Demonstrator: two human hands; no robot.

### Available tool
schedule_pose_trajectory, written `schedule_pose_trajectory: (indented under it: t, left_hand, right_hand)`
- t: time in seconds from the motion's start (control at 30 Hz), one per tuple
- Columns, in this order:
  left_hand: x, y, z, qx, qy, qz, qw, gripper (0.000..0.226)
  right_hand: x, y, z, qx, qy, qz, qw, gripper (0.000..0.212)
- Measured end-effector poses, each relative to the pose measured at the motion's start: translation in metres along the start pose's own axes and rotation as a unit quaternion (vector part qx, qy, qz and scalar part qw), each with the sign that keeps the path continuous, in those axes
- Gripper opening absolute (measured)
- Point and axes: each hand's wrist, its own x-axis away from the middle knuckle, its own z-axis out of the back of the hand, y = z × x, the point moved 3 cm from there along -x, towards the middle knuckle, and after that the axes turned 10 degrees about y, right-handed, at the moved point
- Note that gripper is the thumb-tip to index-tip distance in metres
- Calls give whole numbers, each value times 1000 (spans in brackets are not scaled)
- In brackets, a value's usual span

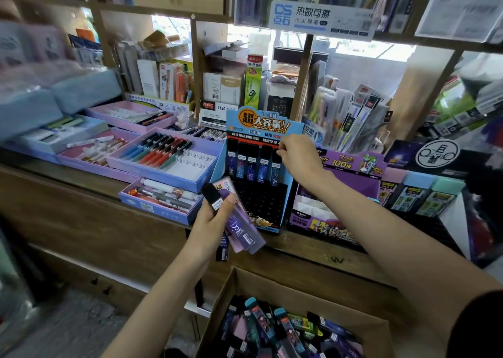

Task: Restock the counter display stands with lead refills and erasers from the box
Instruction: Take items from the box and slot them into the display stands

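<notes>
A blue lead-refill display stand point(258, 208) stands on the wooden counter, with several dark refill cases in its top row and bare black slots below. My right hand point(298, 156) is at the top row's right end, fingers pinched on the cap of the rightmost refill case point(276, 171). My left hand point(215, 221) holds a fanned bundle of purple and pink lead refill cases point(239, 227) in front of the stand's lower left. A cardboard box point(285, 327) at the bottom holds several mixed refill cases.
Pen trays point(163, 159) fill the counter to the left. A purple display stand point(337, 194) and coloured refill packs point(419, 197) sit to the right. Wooden shelves point(196, 66) with stationery rise behind the counter. The counter's front edge point(313, 251) runs above the box.
</notes>
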Motion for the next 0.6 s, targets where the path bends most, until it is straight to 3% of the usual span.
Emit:
schedule_pose_trajectory:
  t: [0.1, 0.2, 0.27, 0.33, 0.4, 0.5, 0.6]
  left_hand:
    - [1, 0, -3, 14, -3, 6, 1000, 55]
    - [0, -1, -6, 32, -4, 14, 999, 49]
    - [0, -2, -9, 45, -9, 19, 999, 38]
    - [0, -1, -14, 53, -14, 22, 998, 34]
    - [1, 0, -19, 65, -17, 18, 998, 36]
    - [4, 0, -23, 72, -25, 14, 997, 39]
    - [8, -1, -27, 53, -49, 13, 997, 43]
  right_hand:
    - [7, -11, 15, 50, 3, 36, 998, 21]
    - [35, -26, 34, -113, 10, 8, 994, 22]
    - [59, -35, 38, -266, -89, -57, 958, 23]
    - [83, -42, 34, -343, -187, -103, 915, 22]
    - [99, -44, 27, -375, -221, -123, 892, 20]
    - [110, -37, 24, -385, -226, -131, 885, 25]
    - [115, -27, 28, -400, -218, -135, 880, 11]
